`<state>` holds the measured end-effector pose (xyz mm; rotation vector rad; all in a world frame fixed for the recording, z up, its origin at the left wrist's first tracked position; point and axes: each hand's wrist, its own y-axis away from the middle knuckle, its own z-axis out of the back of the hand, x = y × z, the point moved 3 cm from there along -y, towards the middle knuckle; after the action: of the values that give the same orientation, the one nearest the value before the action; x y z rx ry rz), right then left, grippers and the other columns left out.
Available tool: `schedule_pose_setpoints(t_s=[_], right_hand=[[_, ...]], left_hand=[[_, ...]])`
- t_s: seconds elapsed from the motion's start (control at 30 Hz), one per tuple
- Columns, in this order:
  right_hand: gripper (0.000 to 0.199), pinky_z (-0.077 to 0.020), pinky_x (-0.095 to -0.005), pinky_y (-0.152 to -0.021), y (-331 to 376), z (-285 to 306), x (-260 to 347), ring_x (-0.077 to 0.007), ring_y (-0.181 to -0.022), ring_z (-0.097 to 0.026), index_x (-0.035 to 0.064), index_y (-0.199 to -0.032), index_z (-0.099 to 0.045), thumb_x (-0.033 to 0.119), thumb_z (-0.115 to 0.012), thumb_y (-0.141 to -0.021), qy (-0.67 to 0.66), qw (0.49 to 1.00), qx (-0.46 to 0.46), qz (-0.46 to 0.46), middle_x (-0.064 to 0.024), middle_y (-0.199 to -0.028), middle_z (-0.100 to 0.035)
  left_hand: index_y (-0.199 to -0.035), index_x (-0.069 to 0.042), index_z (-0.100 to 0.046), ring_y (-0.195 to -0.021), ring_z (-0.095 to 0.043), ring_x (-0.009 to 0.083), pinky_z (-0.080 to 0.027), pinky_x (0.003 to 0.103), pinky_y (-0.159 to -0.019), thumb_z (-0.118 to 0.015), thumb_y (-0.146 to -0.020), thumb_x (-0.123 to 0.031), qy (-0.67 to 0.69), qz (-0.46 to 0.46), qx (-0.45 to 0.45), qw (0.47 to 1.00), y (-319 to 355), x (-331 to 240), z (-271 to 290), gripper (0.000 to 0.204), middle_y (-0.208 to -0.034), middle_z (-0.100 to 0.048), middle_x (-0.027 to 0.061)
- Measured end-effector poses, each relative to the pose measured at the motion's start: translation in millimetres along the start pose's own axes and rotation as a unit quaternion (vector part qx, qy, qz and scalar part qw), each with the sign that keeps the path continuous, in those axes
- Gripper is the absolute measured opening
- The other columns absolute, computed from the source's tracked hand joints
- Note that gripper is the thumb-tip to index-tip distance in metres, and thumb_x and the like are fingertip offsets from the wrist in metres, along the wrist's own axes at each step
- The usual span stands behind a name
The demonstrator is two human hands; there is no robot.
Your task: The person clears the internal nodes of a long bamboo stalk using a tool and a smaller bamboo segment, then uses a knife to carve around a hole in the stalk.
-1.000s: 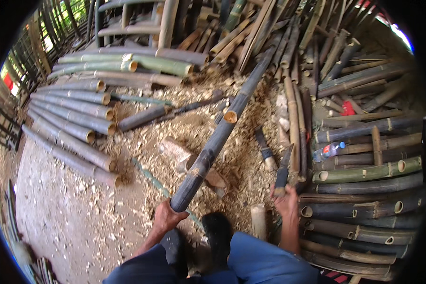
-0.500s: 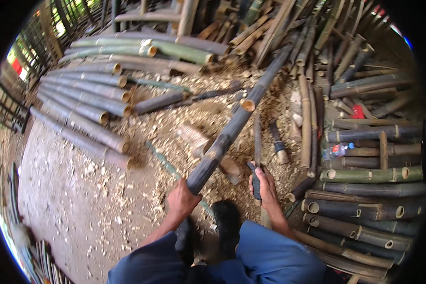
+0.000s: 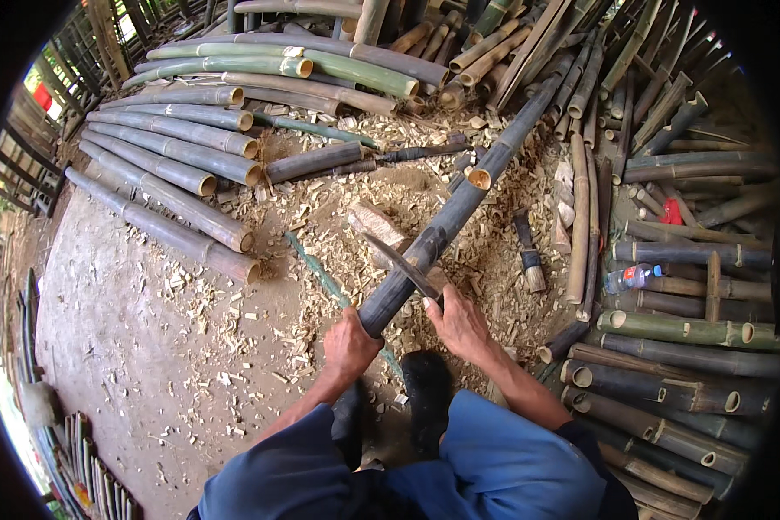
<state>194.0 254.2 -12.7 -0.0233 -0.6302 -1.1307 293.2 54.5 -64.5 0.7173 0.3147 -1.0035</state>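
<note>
My left hand (image 3: 348, 345) is wrapped round the near end of a long dark bamboo pole (image 3: 443, 227), which slants away to the far right. A pale open cut (image 3: 477, 178) shows partway along it. My right hand (image 3: 461, 322) grips a long-bladed knife (image 3: 402, 265) by its handle, most of which the fingers hide. Its blade crosses over the pole a little beyond my left hand; whether it bites into the bamboo I cannot tell. Beneath the pole lies a pale wood block (image 3: 375, 224). A second tool with a dark-wrapped middle (image 3: 529, 257) lies on the chips to the right.
Wood chips (image 3: 321, 204) cover the ground around the pole. Cut bamboo poles (image 3: 169, 204) lie at the left, with a denser stack (image 3: 667, 380) at the right. A plastic bottle (image 3: 630, 278) rests on that stack. A thin green strip (image 3: 319, 270) lies near my left hand.
My right hand has swung the knife from upright beside the pole to leftward across it. My left hand keeps its hold on the pole's near end. The whole view has shifted slightly.
</note>
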Motion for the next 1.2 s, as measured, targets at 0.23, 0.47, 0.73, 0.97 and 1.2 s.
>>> schedule_pose_setpoints(t_s=[0.23, 0.47, 0.73, 0.97, 1.2], right_hand=[[0.043, -0.057, -0.0497, -0.055, -10.9, 3.0, -8.6, -0.0399, -0.063, -0.07, -0.0023, -0.106, -0.055, 0.041, -0.052, -0.106, 0.013, 1.0, 0.013, -0.022, -0.0217, -0.071, -0.068], [0.05, -0.0511, -0.0424, -0.044, -14.7, 3.1, -17.6, -0.0252, -0.051, -0.062, -0.0016, -0.105, -0.053, 0.048, -0.045, -0.109, -0.03, 0.999, 0.028, -0.031, -0.0127, -0.063, -0.062], [0.048, -0.0457, -0.0373, -0.037, -13.2, -41.4, -39.1, -0.016, -0.044, -0.052, -0.0014, -0.108, -0.053, 0.046, -0.048, -0.108, 0.084, 0.967, -0.201, 0.131, -0.004, -0.059, -0.054], [0.046, -0.0433, -0.0356, -0.034, -22.0, -20.1, -39.9, -0.0151, -0.041, -0.05, 0.0005, -0.108, -0.051, 0.045, -0.041, -0.111, -0.031, 0.987, -0.124, -0.099, -0.0049, -0.062, -0.056], [0.051, -0.0434, -0.0339, -0.034, -24.0, -11.8, -15.1, -0.0162, -0.042, -0.051, -0.0014, -0.113, -0.052, 0.047, -0.036, -0.111, 0.002, 0.999, 0.005, -0.054, -0.0027, -0.06, -0.055]], left_hand=[[-0.106, 0.004, -0.053, -0.08, -0.073, 0.0455, -0.058, 0.053, -0.074, -0.084, -0.072, -0.025, -0.006, -0.022, -0.012, 1.0, -3.3, 3.8, -4.3, 0.054, -0.086, -0.072, 0.0284], [-0.107, 0.006, -0.056, -0.082, -0.073, 0.0446, -0.059, 0.051, -0.077, -0.083, -0.071, -0.024, -0.008, -0.015, 0.01, 1.0, -6.1, 2.4, -0.7, 0.054, -0.089, -0.072, 0.0288], [-0.095, 0.01, -0.069, -0.08, -0.074, 0.0378, -0.059, 0.045, -0.08, -0.083, -0.063, -0.031, 0.089, -0.03, 0.077, 0.993, -27.7, 18.9, 9.1, 0.055, -0.085, -0.073, 0.0273], [-0.113, 0.006, -0.059, -0.093, -0.071, 0.0401, -0.058, 0.048, -0.082, -0.089, -0.068, -0.03, 0.016, -0.043, -0.021, 0.999, -13.5, 14.0, -0.5, 0.065, -0.098, -0.071, 0.0232], [-0.107, 0.001, -0.052, -0.09, -0.071, 0.0447, -0.056, 0.053, -0.08, -0.085, -0.075, -0.025, -0.034, -0.036, -0.066, 0.997, -11.1, 21.7, -12.7, 0.052, -0.097, -0.07, 0.0256]])
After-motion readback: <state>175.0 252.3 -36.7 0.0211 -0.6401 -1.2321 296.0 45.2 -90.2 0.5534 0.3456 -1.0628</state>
